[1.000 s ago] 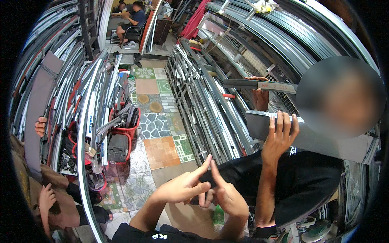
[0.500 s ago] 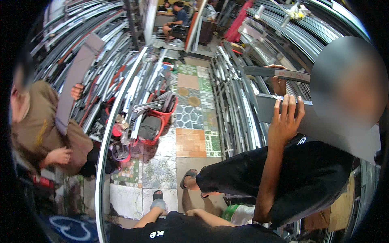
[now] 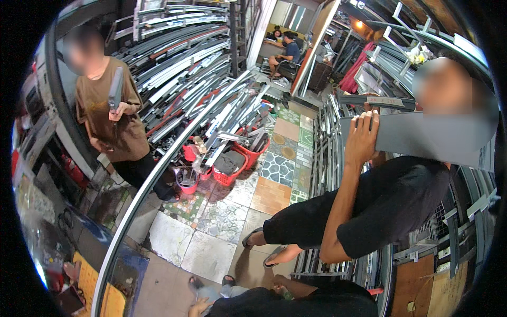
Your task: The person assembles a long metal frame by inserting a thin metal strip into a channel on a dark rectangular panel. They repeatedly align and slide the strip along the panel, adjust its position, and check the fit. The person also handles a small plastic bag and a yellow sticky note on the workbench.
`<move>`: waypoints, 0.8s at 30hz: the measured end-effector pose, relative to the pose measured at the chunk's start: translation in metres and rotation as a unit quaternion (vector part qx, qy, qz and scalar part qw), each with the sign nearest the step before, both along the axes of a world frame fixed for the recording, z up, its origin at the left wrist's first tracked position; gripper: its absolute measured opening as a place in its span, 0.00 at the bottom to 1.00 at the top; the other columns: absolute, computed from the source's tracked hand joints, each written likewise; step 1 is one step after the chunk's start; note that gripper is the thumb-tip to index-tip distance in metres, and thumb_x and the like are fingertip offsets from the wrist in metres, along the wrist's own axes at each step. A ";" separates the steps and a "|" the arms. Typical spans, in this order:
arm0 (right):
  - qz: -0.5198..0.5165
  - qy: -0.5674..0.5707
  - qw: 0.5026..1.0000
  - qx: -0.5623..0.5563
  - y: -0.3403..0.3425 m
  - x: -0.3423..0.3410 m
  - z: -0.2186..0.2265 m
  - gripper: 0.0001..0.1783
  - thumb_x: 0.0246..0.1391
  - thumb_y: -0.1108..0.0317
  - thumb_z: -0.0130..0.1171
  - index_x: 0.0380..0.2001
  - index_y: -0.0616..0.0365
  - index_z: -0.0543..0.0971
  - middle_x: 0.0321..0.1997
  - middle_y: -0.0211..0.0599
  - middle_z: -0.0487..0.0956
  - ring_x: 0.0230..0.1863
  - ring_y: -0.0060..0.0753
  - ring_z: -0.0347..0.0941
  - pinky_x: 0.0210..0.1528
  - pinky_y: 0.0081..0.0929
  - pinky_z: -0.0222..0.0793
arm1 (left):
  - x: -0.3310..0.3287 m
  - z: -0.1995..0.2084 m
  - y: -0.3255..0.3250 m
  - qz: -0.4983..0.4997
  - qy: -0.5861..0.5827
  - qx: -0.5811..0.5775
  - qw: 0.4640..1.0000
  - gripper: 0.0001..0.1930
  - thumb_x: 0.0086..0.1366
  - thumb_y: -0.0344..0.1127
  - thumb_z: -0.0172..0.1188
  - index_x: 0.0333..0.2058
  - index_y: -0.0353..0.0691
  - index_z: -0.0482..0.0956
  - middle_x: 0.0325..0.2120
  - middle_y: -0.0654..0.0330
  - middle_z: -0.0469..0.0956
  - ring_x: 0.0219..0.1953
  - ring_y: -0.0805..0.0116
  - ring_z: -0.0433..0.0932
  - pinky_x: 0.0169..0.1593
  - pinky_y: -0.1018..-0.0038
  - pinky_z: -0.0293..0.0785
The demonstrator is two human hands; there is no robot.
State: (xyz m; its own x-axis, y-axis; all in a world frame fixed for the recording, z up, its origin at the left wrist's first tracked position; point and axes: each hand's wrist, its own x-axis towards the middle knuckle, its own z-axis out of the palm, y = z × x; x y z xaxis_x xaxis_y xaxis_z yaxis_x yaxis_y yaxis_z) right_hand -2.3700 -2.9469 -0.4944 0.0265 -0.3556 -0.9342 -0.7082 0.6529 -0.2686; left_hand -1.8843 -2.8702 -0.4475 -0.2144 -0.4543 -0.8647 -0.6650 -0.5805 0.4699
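At the lower edge, my left hand (image 3: 200, 306) rests by my grey legwear, small and partly cut off, its fingers not clear. My right hand (image 3: 279, 289) is low in front of my black shirt (image 3: 301, 304), its fingers mostly hidden; I cannot make out anything in it. On the right, a co-worker in black lifts a wide grey panel (image 3: 404, 132) to head height, one hand (image 3: 363, 134) over its end. A dark grey bar with a paper label (image 3: 388, 101) lies above it. On the left, a person in a brown shirt (image 3: 119, 87) grips a grey panel (image 3: 115, 87) held upright.
A long pale metal profile (image 3: 127, 224) crosses on my left. Red baskets (image 3: 226, 178) of offcuts and a pink bucket (image 3: 187, 182) stand by the patchwork tile floor (image 3: 219, 211). Racks of long metal profiles (image 3: 190, 58) line both sides. Other people (image 3: 289, 46) sit beyond the doorway.
My view has swung, so the scene sits tilted. The left person's panel now shows edge-on and upright. The right co-worker's wide panel is raised, covering more of the space below the labelled bar.
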 end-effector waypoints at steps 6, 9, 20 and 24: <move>0.326 -0.055 0.944 -0.017 0.019 0.107 -0.071 0.21 0.65 0.53 0.54 0.45 0.60 0.83 0.40 0.47 0.85 0.31 0.42 0.83 0.32 0.38 0.79 | 0.023 0.017 0.130 0.178 0.003 0.003 0.984 0.35 0.66 0.58 0.56 0.70 0.58 0.64 0.74 0.51 0.50 0.73 0.48 0.55 0.71 0.46 0.54; 0.359 -0.051 0.898 -0.251 0.007 0.193 -0.071 0.19 0.63 0.54 0.54 0.38 0.59 0.84 0.37 0.49 0.85 0.33 0.45 0.83 0.36 0.41 0.79 | 0.037 0.013 0.207 0.258 0.010 0.001 0.966 0.32 0.67 0.55 0.55 0.69 0.58 0.65 0.73 0.53 0.53 0.72 0.50 0.57 0.70 0.47 0.57; 0.677 -0.202 0.685 -0.175 0.194 0.533 0.153 0.26 0.63 0.45 0.55 0.49 0.55 0.84 0.50 0.50 0.84 0.54 0.52 0.80 0.57 0.44 0.74 | 0.137 -0.033 0.579 0.387 -0.261 -0.184 0.865 0.15 0.70 0.41 0.55 0.52 0.50 0.83 0.53 0.58 0.81 0.48 0.54 0.83 0.50 0.61 0.81; 0.792 -0.305 0.509 -0.144 0.321 0.613 0.257 0.26 0.65 0.45 0.53 0.51 0.55 0.81 0.50 0.47 0.84 0.53 0.52 0.79 0.57 0.45 0.73 | 0.131 -0.018 0.677 0.847 -0.169 -0.042 0.503 0.15 0.70 0.38 0.60 0.49 0.33 0.81 0.34 0.57 0.84 0.32 0.68 0.82 0.29 0.71 0.75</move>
